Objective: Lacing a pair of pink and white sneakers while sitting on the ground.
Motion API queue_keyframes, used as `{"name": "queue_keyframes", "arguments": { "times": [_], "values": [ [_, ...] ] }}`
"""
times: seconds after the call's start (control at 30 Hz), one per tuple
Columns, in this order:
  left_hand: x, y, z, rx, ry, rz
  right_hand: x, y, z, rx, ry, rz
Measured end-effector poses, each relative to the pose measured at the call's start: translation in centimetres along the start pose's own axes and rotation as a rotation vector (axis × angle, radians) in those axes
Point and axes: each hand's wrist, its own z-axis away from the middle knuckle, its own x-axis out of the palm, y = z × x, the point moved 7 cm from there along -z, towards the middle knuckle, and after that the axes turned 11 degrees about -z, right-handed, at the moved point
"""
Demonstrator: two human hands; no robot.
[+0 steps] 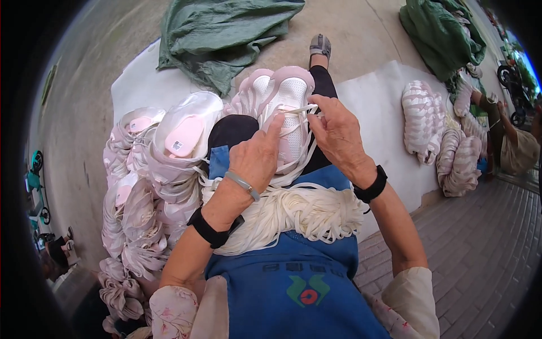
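A white and pink mesh shoe upper lies on my lap with its toe pointing away from me. My left hand rests on its left side, index finger pressed near the eyelets and the other fingers curled at the edge. With thumb and index finger, my right hand pinches a flat cream shoelace and draws it across the upper. Loose lace hangs down the upper's right side. A thick bundle of cream shoelaces is spread over my blue apron, close below both hands.
Stacks of pink and white uppers stand at my left, and more uppers lie just beyond my knee. Bundled uppers rest on a white sheet at right. Green tarps lie ahead. Another person sits far right.
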Motion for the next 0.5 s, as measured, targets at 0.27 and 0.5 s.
{"name": "queue_keyframes", "arguments": {
  "times": [0.27, 0.5],
  "values": [
    [0.1, 0.1, 0.1, 0.030, -0.030, -0.106, 2.5, 0.3, -0.6, -0.193, -0.144, 0.284],
    [0.0, 0.1, 0.0, 0.040, -0.061, -0.084, 2.1, 5.0, 0.5, 0.711, -0.293, -0.704]
  ]
}}
